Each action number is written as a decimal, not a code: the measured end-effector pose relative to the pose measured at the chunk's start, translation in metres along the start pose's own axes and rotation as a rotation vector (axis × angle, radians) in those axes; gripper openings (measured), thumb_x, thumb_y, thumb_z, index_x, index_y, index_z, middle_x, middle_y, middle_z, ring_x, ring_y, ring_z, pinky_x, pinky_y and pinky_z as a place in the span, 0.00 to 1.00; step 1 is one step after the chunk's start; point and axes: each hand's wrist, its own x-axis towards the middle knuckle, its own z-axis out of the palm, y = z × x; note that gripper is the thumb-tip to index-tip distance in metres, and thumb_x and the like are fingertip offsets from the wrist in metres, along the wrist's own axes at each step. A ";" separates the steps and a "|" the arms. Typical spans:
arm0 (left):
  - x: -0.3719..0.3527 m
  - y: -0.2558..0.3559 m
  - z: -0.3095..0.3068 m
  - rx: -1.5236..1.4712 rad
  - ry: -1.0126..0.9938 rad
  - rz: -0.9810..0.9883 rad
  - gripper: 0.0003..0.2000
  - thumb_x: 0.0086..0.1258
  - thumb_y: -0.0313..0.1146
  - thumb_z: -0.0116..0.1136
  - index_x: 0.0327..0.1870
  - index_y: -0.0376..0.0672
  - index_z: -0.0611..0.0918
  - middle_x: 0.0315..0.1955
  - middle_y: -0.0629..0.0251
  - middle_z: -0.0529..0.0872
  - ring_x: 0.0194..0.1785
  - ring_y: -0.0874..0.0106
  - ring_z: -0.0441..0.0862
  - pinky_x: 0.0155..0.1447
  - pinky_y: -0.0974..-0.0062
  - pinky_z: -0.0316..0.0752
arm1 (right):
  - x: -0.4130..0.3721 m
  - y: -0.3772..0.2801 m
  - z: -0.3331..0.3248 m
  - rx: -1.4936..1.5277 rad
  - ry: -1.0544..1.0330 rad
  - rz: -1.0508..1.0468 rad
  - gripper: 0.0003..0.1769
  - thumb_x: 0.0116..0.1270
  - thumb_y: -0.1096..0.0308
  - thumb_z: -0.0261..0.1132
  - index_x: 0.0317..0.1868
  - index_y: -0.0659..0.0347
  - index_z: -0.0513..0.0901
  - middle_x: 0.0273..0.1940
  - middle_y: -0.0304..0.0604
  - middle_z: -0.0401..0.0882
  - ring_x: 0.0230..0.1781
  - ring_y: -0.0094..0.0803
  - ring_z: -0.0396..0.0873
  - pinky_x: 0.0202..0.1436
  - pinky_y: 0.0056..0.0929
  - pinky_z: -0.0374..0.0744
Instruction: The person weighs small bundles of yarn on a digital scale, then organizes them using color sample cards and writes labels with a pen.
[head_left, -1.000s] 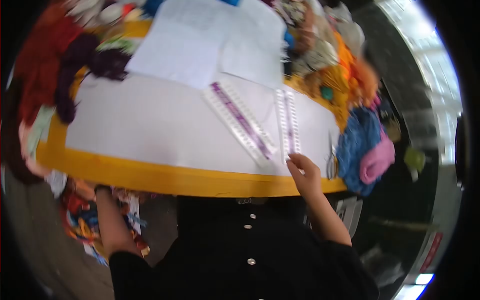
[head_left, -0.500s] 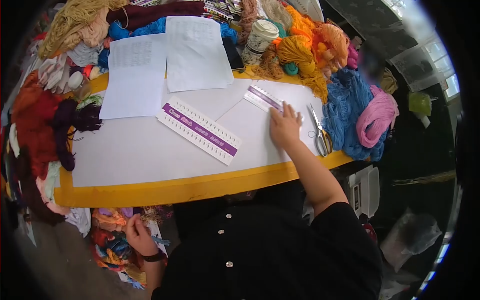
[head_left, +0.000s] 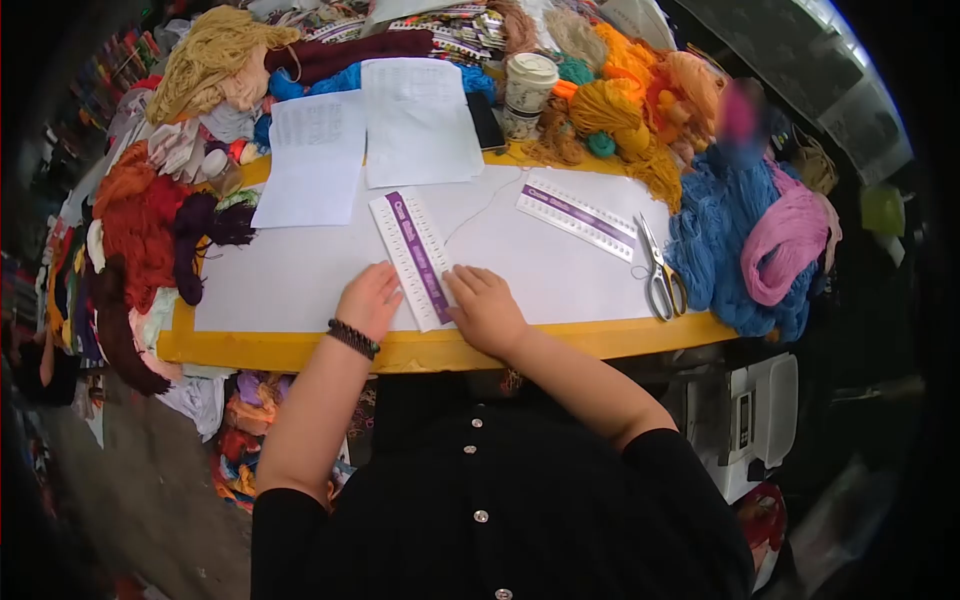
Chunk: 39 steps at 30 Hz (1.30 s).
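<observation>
A white thread card (head_left: 418, 268) with a purple "Cross Stitch" band and holes along both long edges lies slanted on the white sheet. My right hand (head_left: 487, 308) rests flat at its right edge, fingertips touching it. On the other side, my left hand (head_left: 370, 302), a dark bead bracelet on its wrist, lies with fingers stretched out close to the card's lower left edge. A second card (head_left: 577, 218) of the same kind lies further right. Scissors (head_left: 660, 272) with dark and yellow handles lie beyond it. A thin thread curves over the sheet between the cards.
Two printed paper sheets (head_left: 420, 130) lie at the back, beside a black phone (head_left: 485, 122) and a lidded paper cup (head_left: 528, 95). Yarn heaps surround the work surface: orange (head_left: 610, 105), blue and pink (head_left: 765, 245) on the right, red (head_left: 140, 235) on the left.
My left hand has risen from below the table edge to the first card. My right hand has left the second card and moved left to the first, which has turned steeper.
</observation>
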 end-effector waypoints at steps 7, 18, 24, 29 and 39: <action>0.002 -0.012 0.017 0.557 0.001 0.118 0.14 0.68 0.30 0.58 0.50 0.29 0.78 0.42 0.58 0.84 0.42 0.68 0.83 0.45 0.71 0.77 | -0.032 -0.006 -0.020 0.105 -0.149 0.017 0.30 0.58 0.62 0.67 0.61 0.60 0.73 0.56 0.50 0.76 0.60 0.47 0.71 0.64 0.47 0.67; -0.044 0.008 -0.022 0.283 -0.020 0.160 0.15 0.69 0.25 0.52 0.56 0.33 0.73 0.46 0.59 0.81 0.47 0.64 0.82 0.51 0.66 0.79 | 0.087 0.076 -0.025 -0.125 -0.522 0.151 0.11 0.59 0.69 0.63 0.43 0.58 0.83 0.51 0.47 0.78 0.54 0.45 0.75 0.52 0.40 0.77; -0.042 0.020 -0.019 0.275 -0.008 0.133 0.15 0.69 0.25 0.52 0.55 0.31 0.73 0.46 0.58 0.81 0.47 0.66 0.81 0.51 0.69 0.78 | 0.112 0.161 -0.073 -0.426 -0.473 0.311 0.10 0.61 0.71 0.57 0.39 0.61 0.83 0.44 0.49 0.83 0.47 0.44 0.81 0.46 0.44 0.80; -0.026 0.013 -0.009 0.335 -0.047 0.166 0.15 0.69 0.25 0.53 0.56 0.30 0.74 0.49 0.59 0.81 0.49 0.68 0.80 0.54 0.71 0.75 | 0.126 0.250 -0.161 -0.402 0.502 0.848 0.13 0.59 0.63 0.66 0.43 0.60 0.81 0.44 0.54 0.82 0.48 0.51 0.79 0.50 0.44 0.79; 0.008 -0.016 0.021 0.431 0.027 0.254 0.15 0.69 0.26 0.55 0.54 0.29 0.75 0.47 0.60 0.81 0.47 0.71 0.78 0.53 0.72 0.72 | 0.125 0.269 -0.102 -0.359 -0.069 0.901 0.12 0.62 0.66 0.61 0.44 0.63 0.79 0.41 0.53 0.82 0.46 0.50 0.80 0.52 0.41 0.79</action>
